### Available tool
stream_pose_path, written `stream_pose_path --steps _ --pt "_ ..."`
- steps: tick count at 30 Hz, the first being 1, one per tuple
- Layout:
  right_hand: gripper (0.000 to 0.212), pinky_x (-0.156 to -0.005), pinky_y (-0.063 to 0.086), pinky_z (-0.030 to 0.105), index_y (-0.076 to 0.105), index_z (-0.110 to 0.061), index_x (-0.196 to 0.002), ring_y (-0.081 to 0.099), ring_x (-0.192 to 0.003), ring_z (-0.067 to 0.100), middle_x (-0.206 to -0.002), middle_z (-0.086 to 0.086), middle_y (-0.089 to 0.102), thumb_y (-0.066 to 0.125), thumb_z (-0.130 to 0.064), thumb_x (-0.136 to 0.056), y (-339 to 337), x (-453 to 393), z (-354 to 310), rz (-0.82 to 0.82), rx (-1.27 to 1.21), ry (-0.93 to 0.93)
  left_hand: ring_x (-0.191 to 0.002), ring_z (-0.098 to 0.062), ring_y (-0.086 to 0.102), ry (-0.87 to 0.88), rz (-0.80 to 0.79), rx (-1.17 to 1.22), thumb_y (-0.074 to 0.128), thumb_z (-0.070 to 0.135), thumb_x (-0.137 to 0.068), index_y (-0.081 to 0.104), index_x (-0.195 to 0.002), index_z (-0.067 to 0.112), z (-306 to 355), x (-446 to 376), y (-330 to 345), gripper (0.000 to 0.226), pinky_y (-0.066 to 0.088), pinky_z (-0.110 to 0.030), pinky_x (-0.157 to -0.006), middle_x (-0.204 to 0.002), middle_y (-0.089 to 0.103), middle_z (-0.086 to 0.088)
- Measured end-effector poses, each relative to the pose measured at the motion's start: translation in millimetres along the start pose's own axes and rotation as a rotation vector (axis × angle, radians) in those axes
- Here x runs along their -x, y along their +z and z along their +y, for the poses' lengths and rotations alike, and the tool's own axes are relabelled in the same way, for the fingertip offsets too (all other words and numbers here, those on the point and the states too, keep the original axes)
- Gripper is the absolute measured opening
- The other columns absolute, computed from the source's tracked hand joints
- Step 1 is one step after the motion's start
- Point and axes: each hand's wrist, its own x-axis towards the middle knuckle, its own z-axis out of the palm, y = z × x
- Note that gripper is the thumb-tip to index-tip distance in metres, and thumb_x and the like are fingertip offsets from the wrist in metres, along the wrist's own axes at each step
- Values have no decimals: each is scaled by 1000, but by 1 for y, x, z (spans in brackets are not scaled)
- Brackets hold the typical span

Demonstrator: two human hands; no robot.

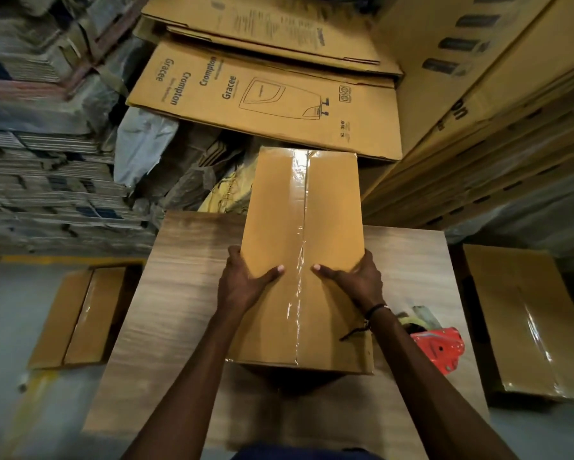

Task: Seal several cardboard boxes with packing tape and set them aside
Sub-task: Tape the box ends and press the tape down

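Observation:
A tall brown cardboard box (279, 207) stands on the wooden table (179, 310), its top seam covered by a strip of clear tape running front to back. My left hand (246, 280) grips the box's left edge, thumb lying on the top face and fingers curled down the side. My right hand (353, 277) grips the right edge the same way, thumb on top near the tape. A red tape dispenser (440, 345) lies on the table to the right, partly hidden behind my right forearm.
A taped box (524, 320) sits on the floor to the right of the table, and another taped box (76, 313) on the floor to the left. Flattened printed cartons (262, 94) are stacked beyond the table. Bundled cardboard (47, 180) fills the left.

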Motion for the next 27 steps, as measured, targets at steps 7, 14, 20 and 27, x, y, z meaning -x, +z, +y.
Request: stream_pose_path --steps 7,14,20,27 --pt "125 -101 53 49 41 -36 -150 59 -117 21 -137 -5 60 99 -65 -43 -11 -18 11 -141 -160 51 -119 -34 62 -14 -24 -9 65 81 -78 31 -154 32 -5 -10 2 96 51 -42 -98 -137 63 -7" --pt "115 -86 54 36 31 -35 -151 61 -114 19 -133 -4 59 99 -47 -59 -17 -21 15 -304 -261 25 -110 -18 67 -97 -156 220 85 73 -64 54 -139 37 -13 -23 -7 89 54 -38 -95 -123 69 7" --pt "114 -92 60 47 39 -36 -148 67 -114 23 -130 -2 65 102 -49 -54 -19 -20 14 -320 -293 5 -105 -18 68 -69 -165 269 76 72 -77 51 -145 35 -13 -20 -8 81 55 -41 -95 -124 69 3" --pt "102 -86 60 41 41 -35 -144 65 -113 21 -128 -4 65 100 -42 -62 -19 24 32 -281 -305 -14 -104 -17 67 -33 -215 310 72 66 -85 48 -148 34 -32 17 -15 74 55 -38 -85 -125 68 1"
